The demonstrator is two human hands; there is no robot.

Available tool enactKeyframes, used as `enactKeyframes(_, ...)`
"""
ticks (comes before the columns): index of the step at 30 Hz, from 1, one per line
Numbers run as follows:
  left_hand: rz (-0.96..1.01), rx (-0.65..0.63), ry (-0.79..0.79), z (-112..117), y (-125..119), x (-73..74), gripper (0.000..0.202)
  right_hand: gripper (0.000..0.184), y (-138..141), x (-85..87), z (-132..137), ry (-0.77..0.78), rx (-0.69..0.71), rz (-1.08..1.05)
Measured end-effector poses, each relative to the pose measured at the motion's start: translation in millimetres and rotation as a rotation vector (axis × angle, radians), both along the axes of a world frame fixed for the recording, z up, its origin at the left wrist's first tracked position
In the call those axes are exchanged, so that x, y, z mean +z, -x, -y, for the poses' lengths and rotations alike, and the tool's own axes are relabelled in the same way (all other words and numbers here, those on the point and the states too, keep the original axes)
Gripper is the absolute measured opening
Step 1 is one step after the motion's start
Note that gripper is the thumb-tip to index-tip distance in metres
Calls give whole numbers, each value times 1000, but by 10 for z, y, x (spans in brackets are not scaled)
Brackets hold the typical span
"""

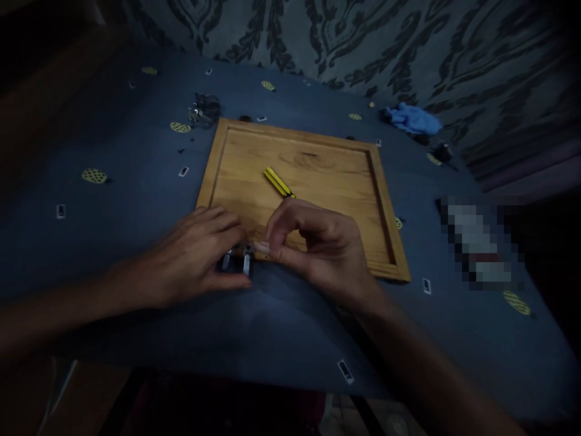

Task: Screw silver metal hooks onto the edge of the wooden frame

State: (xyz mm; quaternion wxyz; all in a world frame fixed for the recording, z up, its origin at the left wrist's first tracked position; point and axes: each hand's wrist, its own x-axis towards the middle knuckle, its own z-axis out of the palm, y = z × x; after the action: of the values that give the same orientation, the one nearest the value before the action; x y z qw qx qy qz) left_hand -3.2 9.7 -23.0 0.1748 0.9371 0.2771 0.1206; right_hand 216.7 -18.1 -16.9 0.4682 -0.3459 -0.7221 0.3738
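- Right now, you've got both hands down at the near edge of the framed wooden panel (327, 188), and the action is all at the metal fitting (246, 264) between them.
- Your left hand (195, 257) is in a loose curve: fingers arched over the fitting, thumb set apart below, the metal prongs in the gap. Whether you're truly gripping it or just steadying it, I can't tell.
- Over on the other side, your right hand (333, 254) makes a narrow pinch, thumb and forefinger drawn together just beside the fitting. Anything between those tips is too small and dim to make out.
- And here's the relation that counts! The fitting lies to the left of your right fingertips and partly under your left fingers, so your left hand is the nearer one.
- Its two prongs run roughly towards your body, across the line of the panel's near edge, and jut past it over the blue tablecloth (272, 339).
- Look beyond your right knuckles: a tool with a yellow-and-black handle (276, 181) lies on the panel, slanting from far left down towards that hand, its lower end hidden.
- Farther out, a dark cluster of parts (206, 112) sits past the panel's far left corner, a crumpled blue cloth (415, 118) past the far right.
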Motion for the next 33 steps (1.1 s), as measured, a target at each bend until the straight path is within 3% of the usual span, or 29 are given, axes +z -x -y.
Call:
enactKeyframes(3, -12, 5, 12, 5, -12, 20, 41, 25, -15, 17, -10, 13, -50, 20)
enactKeyframes(6, -29, 11, 12, 7, -26, 42, 41, 27, -107, 33, -67, 7, -300, 176)
enactKeyframes(8, -40, 20, 9, 5, -32, 56, 41, 15, -203, 14, -125, -33, -499, 391)
enactKeyframes(11, -43, 16, 27, -3, -32, 72, 39, 31, -321, -61, -200, -64, -639, 630)
enactKeyframes(14, -32, 9, 40, -8, -23, 77, 39, 37, -344, -124, -230, -9, -640, 797)
enactKeyframes(20, 1, 6, 13, -4, -7, 61, 42, 21, -276, -105, -250, 114, -578, 949)
enactKeyframes(28, -1, 8, 7, -1, -11, 63, 46, 10, -342, -113, -299, 134, -570, 808)
enactKeyframes(30, 5, 13, -1, -2, -8, 60, 47, 6, -363, -88, -306, 115, -586, 622)
enactKeyframes(33, 3, 7, 13, -4, -10, 68, 48, 10, -357, -7, -289, 78, -537, 153)
